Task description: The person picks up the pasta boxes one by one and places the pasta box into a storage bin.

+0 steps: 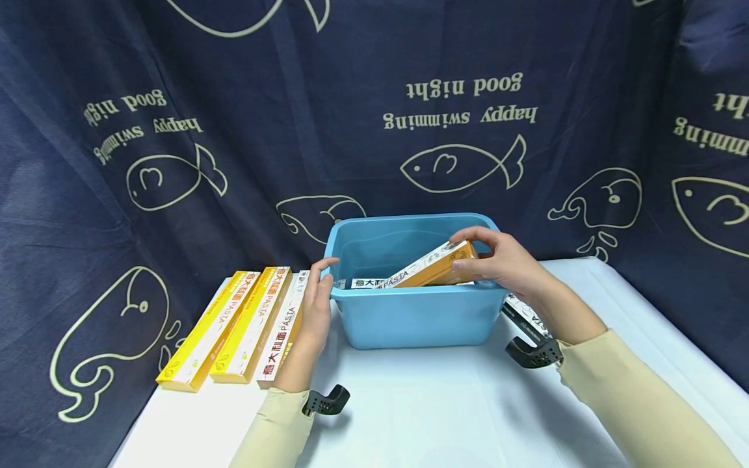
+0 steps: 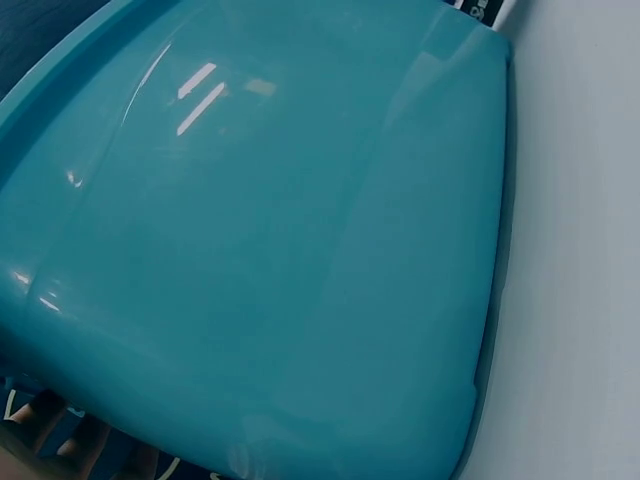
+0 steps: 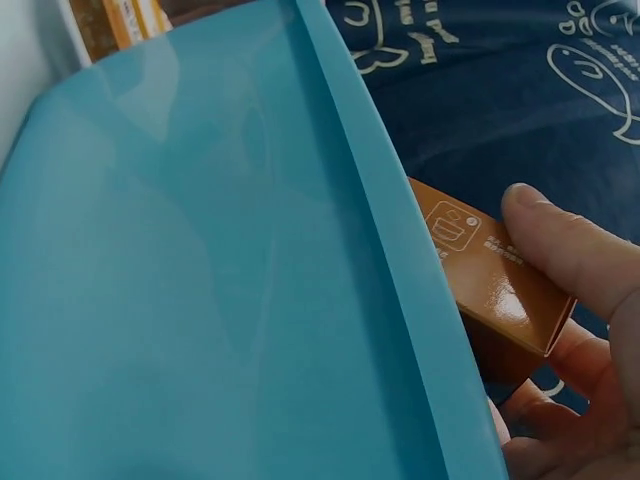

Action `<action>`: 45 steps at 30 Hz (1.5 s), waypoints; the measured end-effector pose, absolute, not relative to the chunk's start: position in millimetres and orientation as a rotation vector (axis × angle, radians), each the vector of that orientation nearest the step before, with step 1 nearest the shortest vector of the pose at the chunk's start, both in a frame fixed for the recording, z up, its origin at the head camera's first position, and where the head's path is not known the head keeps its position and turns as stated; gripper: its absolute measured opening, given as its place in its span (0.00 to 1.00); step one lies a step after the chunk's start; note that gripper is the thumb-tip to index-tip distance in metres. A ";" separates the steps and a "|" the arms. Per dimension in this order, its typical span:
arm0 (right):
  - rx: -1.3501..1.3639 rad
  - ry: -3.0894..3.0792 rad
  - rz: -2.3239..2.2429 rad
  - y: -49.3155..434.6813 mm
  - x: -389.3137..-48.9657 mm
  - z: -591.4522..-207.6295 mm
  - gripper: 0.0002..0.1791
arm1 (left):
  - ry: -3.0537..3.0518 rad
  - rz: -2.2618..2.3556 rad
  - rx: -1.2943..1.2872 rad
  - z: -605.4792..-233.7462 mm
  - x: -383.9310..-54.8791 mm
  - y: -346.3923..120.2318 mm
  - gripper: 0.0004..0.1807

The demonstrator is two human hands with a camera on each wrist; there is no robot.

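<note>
My right hand (image 1: 497,260) pinches the end of an orange-and-white pasta box (image 1: 430,265), thumb on one side and fingers on the other. The box slants down into a blue plastic bin (image 1: 415,318); its lower end is hidden. In the right wrist view its orange end (image 3: 500,270) pokes above the rim. Another pasta box (image 1: 367,283) with a white face lies inside the bin, mostly out of sight behind the front wall. My left hand (image 1: 316,309) rests against the bin's left rim, its fingers loosely bent.
Left of the bin lie two yellow pasta boxes (image 1: 205,331) (image 1: 254,325) and a white-faced pasta box (image 1: 285,318), side by side. A black-and-white pasta box (image 1: 523,318) lies to the right, partly under my right forearm. A dark blue curtain (image 1: 351,130) hangs behind the white table (image 1: 421,409).
</note>
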State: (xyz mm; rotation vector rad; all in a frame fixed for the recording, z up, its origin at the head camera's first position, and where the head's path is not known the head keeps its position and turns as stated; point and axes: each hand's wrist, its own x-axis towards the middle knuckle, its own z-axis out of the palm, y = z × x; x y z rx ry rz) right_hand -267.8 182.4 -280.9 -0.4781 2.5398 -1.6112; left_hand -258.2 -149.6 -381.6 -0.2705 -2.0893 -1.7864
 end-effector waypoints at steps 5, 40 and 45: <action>-0.498 2.512 -1.590 176.1 -271.4 -281.5 0.28 | -2.076 -1.781 -0.278 -381.8 -258.7 -150.0 0.23; -0.762 2.806 -0.992 185.1 -279.9 -281.5 0.38 | -2.092 -1.788 -0.272 -382.7 -257.7 -150.9 0.24; -0.760 2.823 -0.988 186.4 -278.4 -282.3 0.37 | -2.098 -1.788 -0.275 -383.1 -258.4 -150.7 0.24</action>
